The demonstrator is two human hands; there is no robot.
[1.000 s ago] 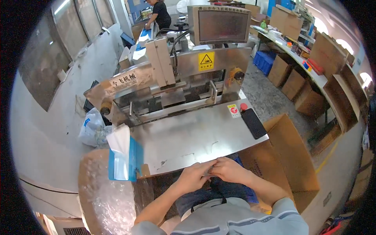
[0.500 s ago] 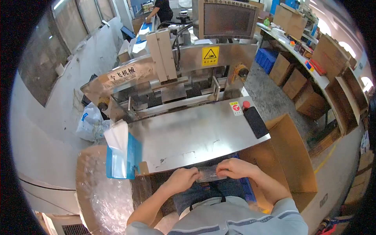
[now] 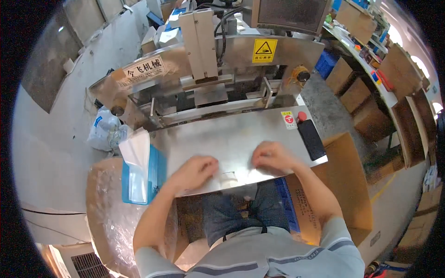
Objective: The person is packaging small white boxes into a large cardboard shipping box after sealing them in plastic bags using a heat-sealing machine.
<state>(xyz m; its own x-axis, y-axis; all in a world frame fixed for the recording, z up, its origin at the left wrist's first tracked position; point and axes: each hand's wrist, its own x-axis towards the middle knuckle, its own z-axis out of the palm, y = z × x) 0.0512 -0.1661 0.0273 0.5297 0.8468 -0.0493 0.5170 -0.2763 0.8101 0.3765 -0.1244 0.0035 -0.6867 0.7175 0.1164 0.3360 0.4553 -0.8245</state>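
Observation:
Both my hands are above the bare metal work plate [image 3: 208,143] of a steel machine. My left hand [image 3: 194,172] is near the plate's front edge, with fingers curled together. Farther right, my right hand [image 3: 272,156] has its fingertips bent down and pressed together; they are slightly smeared by motion. If clear film stretches between the hands, it cannot be told from the plate's glare. Left of my left hand, a blue holder [image 3: 157,173] contains white, translucent sheets [image 3: 136,155]. Behind the hands stands the machine's press head [image 3: 200,46].
A red button [image 3: 301,116] and a black phone-like slab [image 3: 312,140] are at the plate's right end. An open carton [image 3: 345,180] stands to the right. At lower left, a carton holds crumpled clear plastic [image 3: 123,231]. A screen [image 3: 289,15] rises behind the machine.
Both hands have moved forward and up from the plate's front edge to above the plate, and farther apart. The clear plastic piece seen between them earlier can no longer be made out.

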